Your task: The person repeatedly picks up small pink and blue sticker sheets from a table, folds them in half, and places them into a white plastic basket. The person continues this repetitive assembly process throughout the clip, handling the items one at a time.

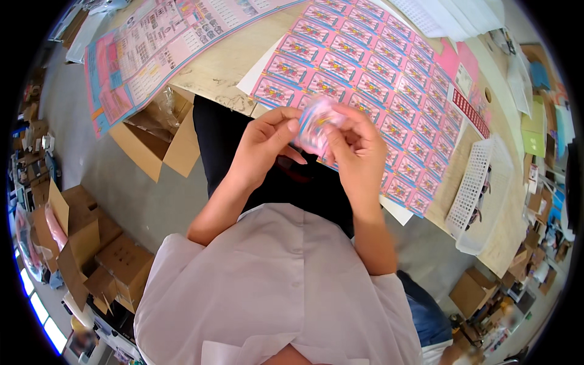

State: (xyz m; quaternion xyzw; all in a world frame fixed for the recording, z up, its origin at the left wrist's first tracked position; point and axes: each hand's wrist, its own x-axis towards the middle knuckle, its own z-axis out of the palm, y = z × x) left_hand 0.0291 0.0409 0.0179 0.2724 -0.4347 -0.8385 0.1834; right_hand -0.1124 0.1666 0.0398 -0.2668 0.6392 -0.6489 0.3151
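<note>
Between my two hands, just over the table's near edge, is a small pink printed piece [317, 125], blurred by motion; whether it is a card, sticker or packet I cannot make out. My left hand [266, 141] pinches its left side with thumb and fingertips. On the other side, my right hand [360, 143] grips it, thumb in front and fingers curled. Under and beyond my hands lies a large sheet [371, 61] printed with rows of pink, blue and yellow rectangles, with white paper showing beneath its edges.
A pink and blue poster [152, 55] hangs over the table's left edge above an open cardboard box [146, 143]. At right stand a white perforated basket [471, 182] and a red dotted strip [469, 112]. White trays [456, 18] sit at the back; more cartons [125, 267] are on the floor.
</note>
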